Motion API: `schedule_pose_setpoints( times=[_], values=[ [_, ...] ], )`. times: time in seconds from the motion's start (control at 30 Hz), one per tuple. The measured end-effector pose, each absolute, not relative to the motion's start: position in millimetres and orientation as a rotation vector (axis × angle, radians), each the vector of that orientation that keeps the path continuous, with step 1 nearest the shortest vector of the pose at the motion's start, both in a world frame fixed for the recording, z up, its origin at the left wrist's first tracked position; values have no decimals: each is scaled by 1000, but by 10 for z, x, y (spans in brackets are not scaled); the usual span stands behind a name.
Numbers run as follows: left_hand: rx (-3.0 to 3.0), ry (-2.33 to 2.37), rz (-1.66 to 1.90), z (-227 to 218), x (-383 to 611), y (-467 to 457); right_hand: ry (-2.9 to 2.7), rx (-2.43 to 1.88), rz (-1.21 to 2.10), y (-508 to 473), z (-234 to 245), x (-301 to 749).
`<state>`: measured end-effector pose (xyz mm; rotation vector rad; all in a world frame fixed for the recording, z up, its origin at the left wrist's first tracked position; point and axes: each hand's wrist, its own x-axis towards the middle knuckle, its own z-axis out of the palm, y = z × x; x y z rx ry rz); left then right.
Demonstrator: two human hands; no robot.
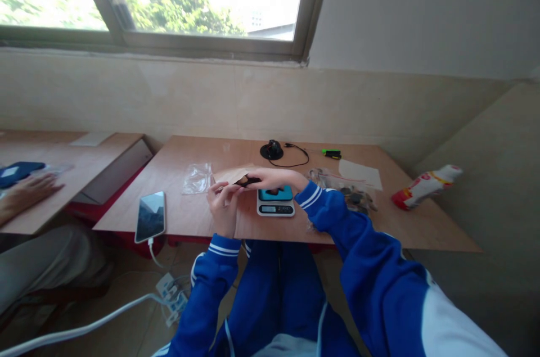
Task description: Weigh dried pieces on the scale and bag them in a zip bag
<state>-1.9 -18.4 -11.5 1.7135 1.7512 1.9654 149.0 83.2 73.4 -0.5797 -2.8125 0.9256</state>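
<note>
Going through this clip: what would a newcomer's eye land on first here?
The eye goes first to the left hand and right hand, in blue sleeves, meeting over a dark piece and tan paper mid-way along the wooden table. Just beneath the right hand sits a digital scale with a teal top. Further left, a smartphone lies plugged in near the table's edge.
</note>
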Motion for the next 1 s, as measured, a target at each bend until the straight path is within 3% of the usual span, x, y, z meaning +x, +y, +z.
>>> schedule_pose_setpoints(
  times=[0.33,0.73,1.0],
  values=[
    [1731,1773,1978,57,-67,-99,-2515,-780,532,707,781,1507],
    [1760,1910,1907,207,-239,213,-1814,-870,608,754,634,2095],
    [1748,1970,1841,263,-372,412,-2227,-1455,278,956,54,2475]
  ],
)
